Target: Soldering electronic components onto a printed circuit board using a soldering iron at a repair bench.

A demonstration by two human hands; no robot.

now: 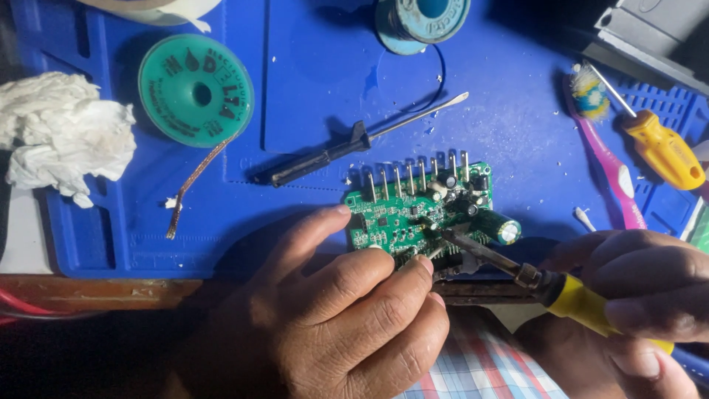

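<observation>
My left hand (347, 325) rests at about six o'clock on the blue rubbery mat (310, 89), its fingers (325, 229) curled and pinching the near edge of a small green circuit board (402, 218). The board lies flat near the mat's front edge, a little right of centre, studded with tiny dark chips, a row of thin metal pins standing along its far side and a fat cylindrical capacitor (498, 227) with a shiny top at its three o'clock end.

My right hand (642, 288), at four o'clock, has its fingers wrapped tight round the yellow handle of a soldering iron (517, 270); the scorched metal shaft slants up-left and its tip touches the board's middle.

Beyond the board, toward twelve o'clock, lies a slim black-handled metal spudger (354, 144). At ten o'clock sits a round green spool of coppery braided wick (196, 90), a frayed strip trailing from it, and at nine o'clock a crumpled white tissue (63, 133). At two o'clock lie a pink toothbrush (609, 159) with worn bristles and a yellow-handled screwdriver (661, 148). A reel of solder wire (421, 21) sits at twelve.
</observation>
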